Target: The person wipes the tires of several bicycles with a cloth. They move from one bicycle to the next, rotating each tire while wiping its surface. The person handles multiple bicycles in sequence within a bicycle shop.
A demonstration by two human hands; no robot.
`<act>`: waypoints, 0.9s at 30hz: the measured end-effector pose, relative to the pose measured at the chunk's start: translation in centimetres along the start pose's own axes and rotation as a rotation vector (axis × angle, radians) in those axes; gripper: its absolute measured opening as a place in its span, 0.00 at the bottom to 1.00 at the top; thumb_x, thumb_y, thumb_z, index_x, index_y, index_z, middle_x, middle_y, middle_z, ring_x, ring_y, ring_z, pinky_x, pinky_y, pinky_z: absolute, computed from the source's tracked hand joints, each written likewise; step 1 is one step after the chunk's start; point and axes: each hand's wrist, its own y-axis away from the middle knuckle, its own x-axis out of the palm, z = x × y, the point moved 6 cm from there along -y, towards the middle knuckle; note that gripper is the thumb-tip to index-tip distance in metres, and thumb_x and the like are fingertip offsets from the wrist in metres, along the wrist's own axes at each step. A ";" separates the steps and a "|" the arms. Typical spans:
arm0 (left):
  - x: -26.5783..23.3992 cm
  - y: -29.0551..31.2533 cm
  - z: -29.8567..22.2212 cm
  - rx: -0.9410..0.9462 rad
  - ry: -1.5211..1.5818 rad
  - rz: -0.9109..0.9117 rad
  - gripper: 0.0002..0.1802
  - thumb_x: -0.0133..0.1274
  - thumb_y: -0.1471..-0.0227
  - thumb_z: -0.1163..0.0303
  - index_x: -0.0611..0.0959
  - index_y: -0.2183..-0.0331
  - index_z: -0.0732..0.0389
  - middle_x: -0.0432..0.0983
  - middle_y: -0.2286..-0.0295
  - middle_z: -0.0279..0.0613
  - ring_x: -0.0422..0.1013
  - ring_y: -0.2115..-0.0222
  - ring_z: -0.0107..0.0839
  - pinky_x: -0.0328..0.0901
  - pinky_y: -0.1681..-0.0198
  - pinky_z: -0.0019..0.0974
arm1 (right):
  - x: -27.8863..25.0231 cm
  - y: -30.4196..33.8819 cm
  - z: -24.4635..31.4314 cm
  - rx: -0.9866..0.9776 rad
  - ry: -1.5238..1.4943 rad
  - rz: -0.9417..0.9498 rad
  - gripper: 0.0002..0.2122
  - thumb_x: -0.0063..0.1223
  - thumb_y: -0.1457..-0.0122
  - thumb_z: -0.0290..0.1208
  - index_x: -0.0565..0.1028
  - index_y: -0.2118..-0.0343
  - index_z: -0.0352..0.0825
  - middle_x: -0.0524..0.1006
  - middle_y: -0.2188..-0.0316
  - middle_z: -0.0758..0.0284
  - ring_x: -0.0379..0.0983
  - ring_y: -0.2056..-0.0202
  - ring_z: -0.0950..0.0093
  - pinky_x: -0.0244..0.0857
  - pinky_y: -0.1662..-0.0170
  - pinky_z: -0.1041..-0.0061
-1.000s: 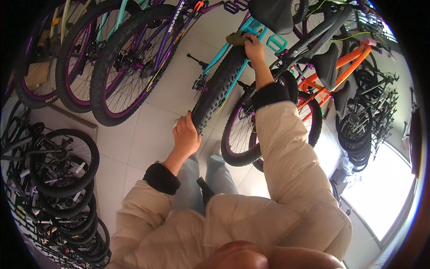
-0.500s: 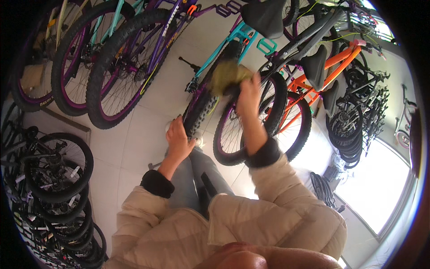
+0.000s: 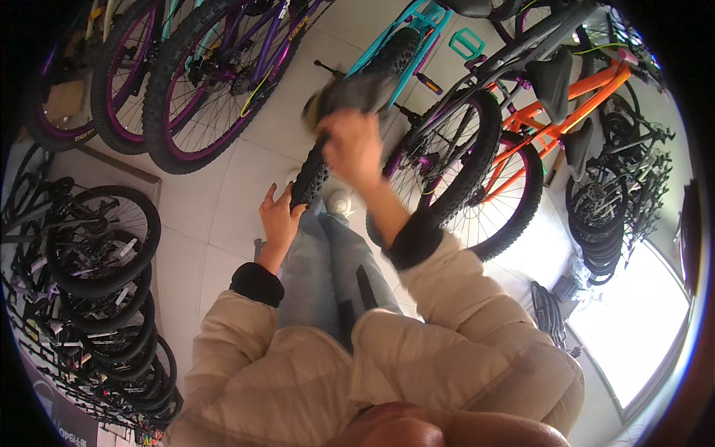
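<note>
A turquoise bicycle (image 3: pixel 421 26) stands in front of me, its knobbly black rear tyre (image 3: pixel 310 179) toward my legs. My right hand (image 3: pixel 353 149) is closed on a grey and olive cloth (image 3: pixel 354 94), smeared by motion, which lies over the upper part of that wheel and hides it. Low on the left side of the same tyre is my left hand (image 3: pixel 279 217). Its fingers are stretched out and apart, with the thumb at the tyre's edge.
Purple-rimmed bicycles (image 3: pixel 197 97) line the far left. Close on the right stand a black bicycle (image 3: pixel 465 164) and an orange one (image 3: pixel 573 97). Stacked bikes (image 3: pixel 104 246) fill the left edge, with more bikes (image 3: pixel 607 201) at the right wall. A turquoise pedal (image 3: pixel 467 44) juts out.
My right hand and the cloth have swung left across the wheel. The left hand has shifted slightly left and down, its fingers spreading. The bikes sit a little differently as the view has moved.
</note>
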 end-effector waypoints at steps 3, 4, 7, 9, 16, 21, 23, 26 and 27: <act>1.5 0.4 1.7 -0.040 0.092 0.049 0.41 0.62 0.60 0.60 0.65 0.44 0.53 0.61 0.48 0.57 0.57 0.47 0.50 0.54 0.47 0.51 | 2.7 8.1 4.7 0.070 -0.232 0.211 0.16 0.53 0.64 0.23 0.75 0.67 0.45 0.72 0.62 0.71 0.65 0.60 0.65 0.65 0.59 0.66; 2.0 0.2 2.6 -0.069 0.154 0.083 0.44 0.62 0.60 0.61 0.61 0.42 0.51 0.57 0.46 0.57 0.55 0.46 0.51 0.54 0.46 0.51 | 3.4 10.5 4.9 0.061 -0.253 0.251 0.15 0.53 0.62 0.24 0.76 0.66 0.45 0.72 0.63 0.71 0.65 0.60 0.65 0.67 0.61 0.67; 2.6 1.3 5.3 -0.172 0.031 0.240 0.53 0.60 0.60 0.68 0.48 0.37 0.43 0.41 0.39 0.56 0.46 0.42 0.56 0.50 0.42 0.53 | 6.1 16.4 3.2 0.140 -0.272 0.404 0.14 0.52 0.57 0.27 0.76 0.64 0.45 0.71 0.64 0.70 0.65 0.61 0.64 0.68 0.63 0.69; 1.3 1.0 6.8 -0.245 -0.007 0.335 0.52 0.58 0.59 0.70 0.48 0.37 0.41 0.41 0.39 0.56 0.45 0.41 0.58 0.49 0.42 0.53 | 6.9 20.0 -0.6 0.350 -0.199 0.537 0.15 0.50 0.56 0.28 0.76 0.62 0.43 0.72 0.63 0.67 0.66 0.62 0.63 0.66 0.60 0.69; -6.5 -8.1 -2.7 0.383 0.237 -0.006 0.31 0.44 0.44 0.70 0.58 0.41 0.65 0.52 0.42 0.57 0.50 0.41 0.49 0.45 0.40 0.45 | 2.1 12.0 -14.7 1.185 -1.204 -0.493 0.18 0.45 0.42 0.29 0.66 0.48 0.33 0.71 0.56 0.65 0.68 0.58 0.74 0.65 0.58 0.76; -5.1 -12.6 -10.2 0.438 0.414 -0.039 0.32 0.34 0.39 0.57 0.55 0.41 0.69 0.53 0.42 0.57 0.50 0.41 0.48 0.44 0.39 0.42 | 0.9 -2.0 -14.6 0.912 -1.105 -0.504 0.27 0.44 0.47 0.28 0.60 0.41 0.48 0.71 0.62 0.65 0.64 0.67 0.74 0.61 0.67 0.77; -4.3 -13.3 -11.6 0.439 0.491 -0.062 0.34 0.30 0.38 0.53 0.54 0.41 0.70 0.54 0.42 0.57 0.50 0.41 0.48 0.44 0.39 0.41 | 2.6 -1.4 -12.3 0.810 -0.912 -0.636 0.27 0.42 0.45 0.27 0.54 0.40 0.41 0.69 0.53 0.59 0.69 0.57 0.69 0.66 0.57 0.70; -4.2 -13.4 -12.3 0.473 0.540 -0.082 0.37 0.32 0.39 0.50 0.54 0.41 0.72 0.54 0.43 0.61 0.53 0.42 0.51 0.46 0.40 0.42 | 7.8 7.9 -6.2 0.825 -0.737 -0.412 0.28 0.39 0.45 0.27 0.51 0.40 0.36 0.66 0.52 0.50 0.65 0.53 0.58 0.60 0.51 0.66; -4.1 -13.4 -12.2 0.434 0.590 -0.055 0.37 0.32 0.39 0.51 0.54 0.42 0.72 0.55 0.44 0.61 0.55 0.43 0.50 0.47 0.41 0.41 | 9.2 11.5 -3.6 0.764 -0.653 -0.364 0.27 0.38 0.45 0.26 0.51 0.40 0.34 0.64 0.50 0.47 0.64 0.50 0.54 0.58 0.47 0.65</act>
